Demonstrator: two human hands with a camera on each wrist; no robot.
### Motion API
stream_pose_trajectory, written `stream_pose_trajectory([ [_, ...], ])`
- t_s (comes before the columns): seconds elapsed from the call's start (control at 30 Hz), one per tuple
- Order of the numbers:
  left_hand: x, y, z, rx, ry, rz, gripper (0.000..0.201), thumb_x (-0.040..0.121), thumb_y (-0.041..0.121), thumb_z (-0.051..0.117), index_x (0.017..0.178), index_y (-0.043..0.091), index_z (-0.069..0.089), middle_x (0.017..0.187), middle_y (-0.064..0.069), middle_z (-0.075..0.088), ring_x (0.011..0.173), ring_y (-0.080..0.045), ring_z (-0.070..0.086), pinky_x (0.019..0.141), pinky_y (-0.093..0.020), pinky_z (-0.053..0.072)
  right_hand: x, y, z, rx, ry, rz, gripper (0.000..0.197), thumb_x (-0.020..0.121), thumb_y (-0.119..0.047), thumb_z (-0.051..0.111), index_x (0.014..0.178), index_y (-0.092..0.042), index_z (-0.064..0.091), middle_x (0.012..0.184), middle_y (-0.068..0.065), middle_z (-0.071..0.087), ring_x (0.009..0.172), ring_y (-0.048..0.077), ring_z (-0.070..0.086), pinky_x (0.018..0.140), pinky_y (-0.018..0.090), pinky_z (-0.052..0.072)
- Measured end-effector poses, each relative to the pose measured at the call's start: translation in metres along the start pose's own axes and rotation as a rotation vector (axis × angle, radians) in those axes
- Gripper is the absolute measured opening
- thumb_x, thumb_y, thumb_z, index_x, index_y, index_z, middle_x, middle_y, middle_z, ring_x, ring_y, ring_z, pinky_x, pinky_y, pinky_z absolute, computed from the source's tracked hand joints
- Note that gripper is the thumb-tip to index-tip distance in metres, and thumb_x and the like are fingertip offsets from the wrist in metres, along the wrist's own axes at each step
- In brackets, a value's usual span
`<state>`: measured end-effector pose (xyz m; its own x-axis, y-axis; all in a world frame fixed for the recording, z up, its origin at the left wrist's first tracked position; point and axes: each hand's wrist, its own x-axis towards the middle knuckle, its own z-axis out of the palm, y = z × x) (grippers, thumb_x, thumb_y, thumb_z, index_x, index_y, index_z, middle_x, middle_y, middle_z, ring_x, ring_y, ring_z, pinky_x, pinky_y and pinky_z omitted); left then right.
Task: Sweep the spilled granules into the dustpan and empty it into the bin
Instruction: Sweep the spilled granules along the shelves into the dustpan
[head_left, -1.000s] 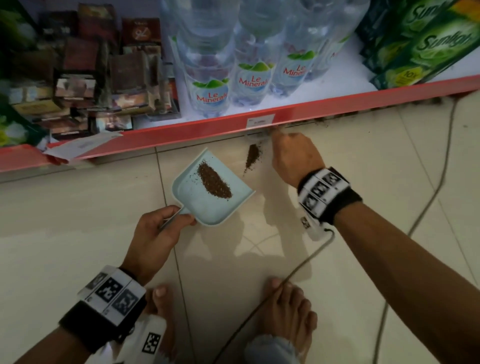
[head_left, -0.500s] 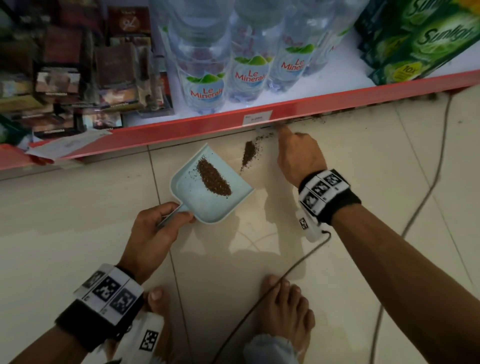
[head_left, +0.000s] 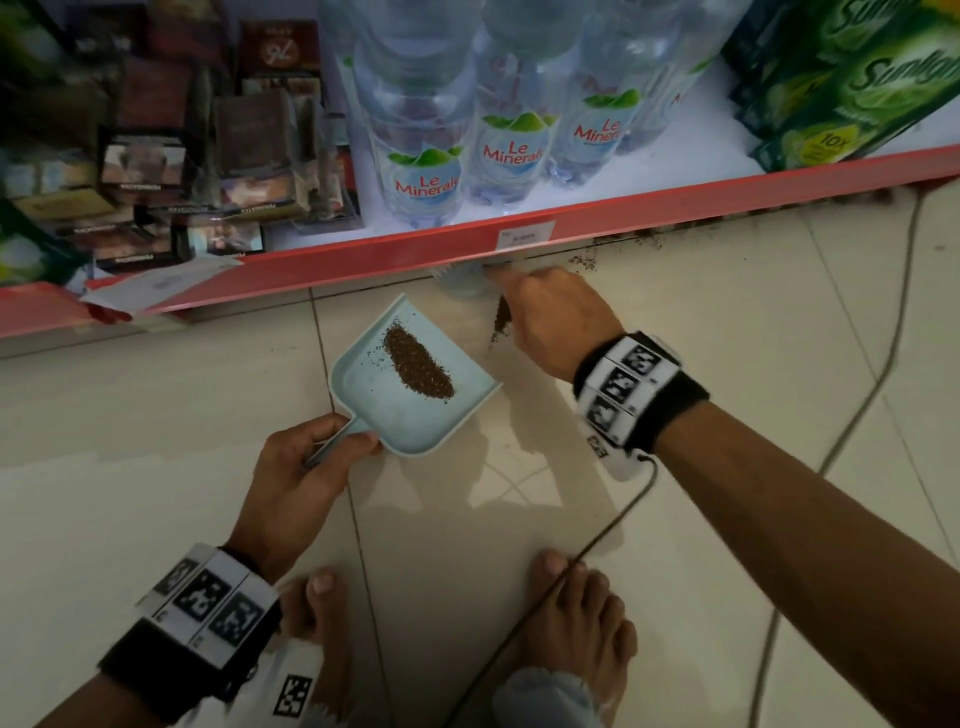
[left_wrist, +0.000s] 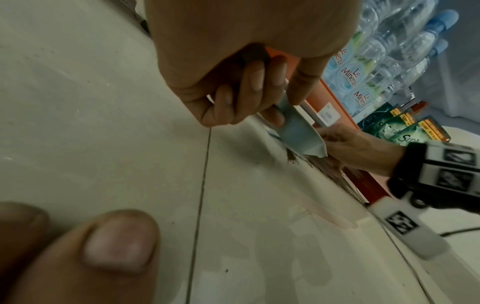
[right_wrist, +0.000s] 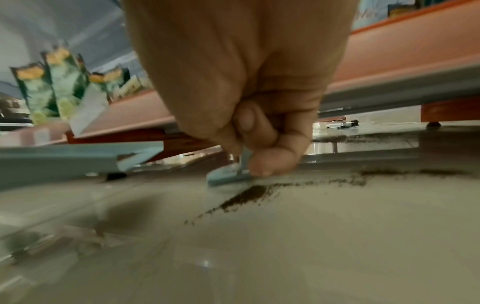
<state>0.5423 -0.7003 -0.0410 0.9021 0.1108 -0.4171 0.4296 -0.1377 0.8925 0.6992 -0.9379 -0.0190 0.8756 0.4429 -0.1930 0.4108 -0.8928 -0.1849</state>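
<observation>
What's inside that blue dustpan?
A long heap of brown granules lies in the dustpan, with stray grains around it. Its handle is covered by the left hand.

My count: 1 dustpan (head_left: 415, 410), 1 small brush (right_wrist: 228, 176), 2 granule piles – 1 in pan (head_left: 418, 366), 1 on floor (head_left: 501, 317). 3 labelled water bottles (head_left: 423, 171) in front, more behind, can't count. 2 hands, 2 bare feet (head_left: 576, 618)

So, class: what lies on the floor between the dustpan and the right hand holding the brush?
In the head view, a small heap of brown granules lies on the tile between the dustpan and the right hand; the right wrist view shows it beside the brush.
</observation>
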Motion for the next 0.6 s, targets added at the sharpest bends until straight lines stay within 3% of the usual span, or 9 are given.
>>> stream_pose_trajectory([
  [0.07, -0.002, 0.001, -0.003, -0.012, 0.015, 0.004, 0.02, 0.081, 0.034, 0.064, 0.075, 0.016, 0.072, 0.045, 0.012, 0.04, 0.044, -0.003, 0.032, 0.044, -0.013, 0.029, -0.018, 0.017, -0.009, -0.05, -0.059, -0.027, 0.051, 0.086, -0.009, 0.042, 0.135, -0.023, 0.05, 0.094, 0.021, 0.068, 0.085, 0.038, 0.064, 0.071, 0.04, 0.048],
  [0.2, -0.005, -0.001, -0.007, -0.01, 0.032, -0.01, 0.017, 0.088, 0.025, 0.067, 0.076, 0.015, 0.073, 0.045, 0.012, 0.04, 0.045, -0.004, 0.032, 0.044, -0.016, 0.03, -0.045, 0.032, -0.028, -0.139, -0.005, -0.063, 0.046, 0.091, -0.01, 0.042, 0.136, -0.019, 0.049, 0.072, 0.012, 0.06, 0.059, 0.031, 0.05, 0.056, 0.036, 0.038],
  [0.27, -0.007, -0.004, -0.008, 0.015, 0.034, -0.025, 0.019, 0.092, 0.018, 0.066, 0.075, 0.015, 0.072, 0.045, 0.011, 0.041, 0.046, -0.005, 0.033, 0.047, -0.021, 0.03, -0.042, 0.02, -0.029, -0.096, -0.002, -0.088, 0.047, 0.093, -0.011, 0.042, 0.139, -0.02, 0.045, 0.076, 0.012, 0.06, 0.064, 0.034, 0.057, 0.057, 0.036, 0.041],
  [0.33, -0.008, -0.006, -0.008, 0.029, 0.032, -0.031, 0.02, 0.093, 0.015, 0.064, 0.075, 0.014, 0.072, 0.045, 0.011, 0.042, 0.045, -0.004, 0.034, 0.052, -0.023, 0.028, -0.026, 0.001, -0.023, -0.049, 0.012, -0.108, 0.054, 0.091, -0.009, 0.042, 0.143, -0.023, 0.041, 0.091, 0.016, 0.064, 0.078, 0.037, 0.063, 0.063, 0.038, 0.046],
  [0.47, -0.01, -0.008, -0.013, 0.025, 0.031, -0.026, 0.02, 0.086, 0.028, 0.066, 0.074, 0.013, 0.072, 0.046, 0.011, 0.039, 0.045, -0.004, 0.033, 0.053, -0.024, 0.027, 0.01, -0.03, -0.01, -0.07, 0.057, -0.2, 0.057, 0.091, -0.002, 0.039, 0.145, -0.021, 0.041, 0.122, 0.014, 0.061, 0.089, 0.033, 0.064, 0.069, 0.036, 0.049],
  [0.53, -0.01, -0.01, -0.016, 0.029, 0.038, -0.022, 0.019, 0.091, 0.022, 0.066, 0.075, 0.012, 0.072, 0.046, 0.012, 0.039, 0.046, -0.003, 0.033, 0.051, -0.023, 0.028, 0.012, -0.024, -0.01, -0.071, -0.021, -0.232, 0.058, 0.092, -0.003, 0.04, 0.146, -0.025, 0.041, 0.121, 0.015, 0.063, 0.094, 0.033, 0.064, 0.074, 0.038, 0.052],
  [0.6, -0.011, -0.012, -0.018, 0.031, 0.047, -0.025, 0.02, 0.094, 0.016, 0.064, 0.076, 0.01, 0.071, 0.046, 0.012, 0.039, 0.045, -0.002, 0.033, 0.051, -0.023, 0.027, 0.0, -0.005, -0.015, -0.059, -0.133, -0.238, 0.057, 0.092, -0.006, 0.041, 0.145, -0.028, 0.044, 0.106, 0.019, 0.066, 0.093, 0.035, 0.064, 0.073, 0.037, 0.046],
])
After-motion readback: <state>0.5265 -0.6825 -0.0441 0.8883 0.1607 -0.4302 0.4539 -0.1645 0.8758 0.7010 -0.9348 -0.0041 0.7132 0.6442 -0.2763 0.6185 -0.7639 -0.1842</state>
